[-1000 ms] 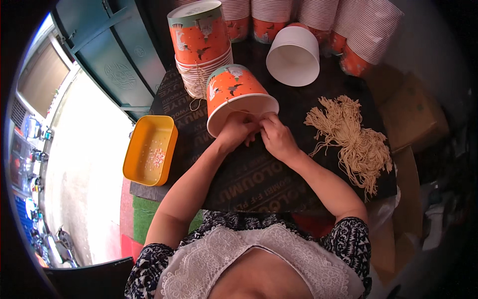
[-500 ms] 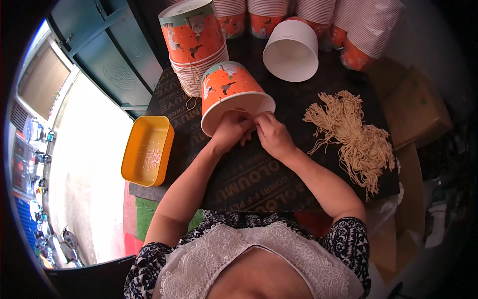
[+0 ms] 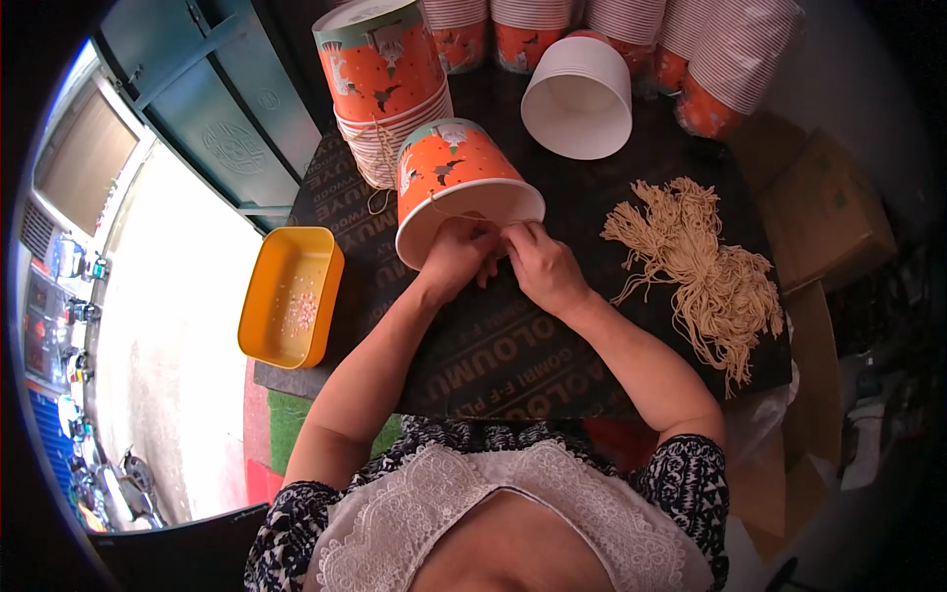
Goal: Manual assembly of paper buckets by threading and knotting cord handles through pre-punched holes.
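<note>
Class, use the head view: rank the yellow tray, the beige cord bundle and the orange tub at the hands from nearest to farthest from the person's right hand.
1. Orange tub, right by the right hand, ahead and leftward.
2. Beige cord bundle, to its right.
3. Yellow tray, at the table's left edge.

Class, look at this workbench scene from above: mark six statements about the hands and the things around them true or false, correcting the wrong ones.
1. The left hand and right hand are both at the mouth of a round orange patterned paper bucket. True.
2. The bucket's mouth faces away from the person. False: it faces toward the person.
3. Small pale bits lie in a yellow rectangular box. True.
4. The box stands right of the right hand. False: it stands left of the left hand.
5. A tan bundle of stringy cord lies right of the right hand. True.
6. Both hands wear gloves. False: both are bare.
</note>
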Motion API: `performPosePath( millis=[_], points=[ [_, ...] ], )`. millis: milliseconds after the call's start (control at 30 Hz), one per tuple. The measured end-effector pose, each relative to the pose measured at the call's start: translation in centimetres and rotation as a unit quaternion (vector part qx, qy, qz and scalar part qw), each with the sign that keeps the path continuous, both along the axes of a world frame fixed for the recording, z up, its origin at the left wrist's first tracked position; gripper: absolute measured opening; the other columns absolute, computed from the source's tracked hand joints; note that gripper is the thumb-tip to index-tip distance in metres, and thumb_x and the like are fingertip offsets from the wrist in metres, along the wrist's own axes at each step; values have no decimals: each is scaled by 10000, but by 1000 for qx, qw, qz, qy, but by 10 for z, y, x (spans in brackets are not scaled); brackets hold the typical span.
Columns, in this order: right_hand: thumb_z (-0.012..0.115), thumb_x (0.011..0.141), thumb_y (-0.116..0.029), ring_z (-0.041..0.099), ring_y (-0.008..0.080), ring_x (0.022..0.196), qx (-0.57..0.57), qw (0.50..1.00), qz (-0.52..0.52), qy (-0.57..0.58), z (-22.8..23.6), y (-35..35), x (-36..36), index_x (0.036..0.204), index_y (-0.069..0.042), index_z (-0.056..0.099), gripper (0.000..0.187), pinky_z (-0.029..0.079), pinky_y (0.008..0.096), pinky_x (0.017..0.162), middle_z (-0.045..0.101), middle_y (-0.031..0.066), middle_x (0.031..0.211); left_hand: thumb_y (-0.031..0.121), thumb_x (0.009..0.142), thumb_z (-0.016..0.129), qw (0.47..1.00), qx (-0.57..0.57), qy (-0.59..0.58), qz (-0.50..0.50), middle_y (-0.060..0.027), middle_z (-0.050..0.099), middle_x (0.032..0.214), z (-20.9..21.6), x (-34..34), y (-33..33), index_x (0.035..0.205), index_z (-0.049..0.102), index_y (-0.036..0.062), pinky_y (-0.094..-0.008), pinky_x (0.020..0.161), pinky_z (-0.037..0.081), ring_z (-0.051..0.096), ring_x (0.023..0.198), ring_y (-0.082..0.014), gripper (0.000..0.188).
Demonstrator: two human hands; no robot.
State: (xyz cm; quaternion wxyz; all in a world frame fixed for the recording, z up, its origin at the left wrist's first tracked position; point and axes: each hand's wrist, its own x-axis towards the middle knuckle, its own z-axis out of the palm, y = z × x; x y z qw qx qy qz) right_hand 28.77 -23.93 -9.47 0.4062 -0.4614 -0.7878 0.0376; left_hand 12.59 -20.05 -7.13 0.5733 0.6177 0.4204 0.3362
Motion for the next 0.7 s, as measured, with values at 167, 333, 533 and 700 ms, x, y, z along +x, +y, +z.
performPosePath(
  millis=[167, 333, 533, 700],
  points=[
    [599, 814, 1, 616, 398, 749, 19, 1000, -5, 8, -4, 2, -1, 999, -51, 545, 200, 516, 452, 608, 579, 166, 933, 40, 901, 501, 1000, 3, -7, 1, -83, 578, 633, 1, 1, -1, 901, 607, -51, -251, 382, 412, 538, 456, -141, 140],
    [608, 807, -6, 618, 385, 743, 22, 1000, -11, 2, -7, 4, -2, 955, -48, 554, 163, 516, 448, 598, 575, 155, 935, 40, 919, 473, 999, -27, -16, 7, -85, 579, 663, 4, 1, -2, 993, 602, -61, -250, 381, 411, 540, 472, -139, 180],
    [603, 816, -18, 614, 389, 728, 13, 1000, -27, 1, -6, 4, -4, 933, -42, 549, 131, 513, 449, 581, 568, 155, 921, 58, 936, 450, 1000, -23, -17, -10, -86, 578, 682, 5, 0, -2, 1051, 595, -57, -251, 377, 397, 537, 496, -133, 217],
    [596, 823, -22, 606, 398, 720, 12, 999, -36, 17, -6, 5, -4, 909, -33, 537, 105, 508, 454, 576, 568, 162, 914, 72, 920, 465, 999, -15, -8, 32, -76, 568, 636, -1, 1, -2, 940, 631, -27, -266, 412, 393, 525, 493, -140, 194]
  ],
)
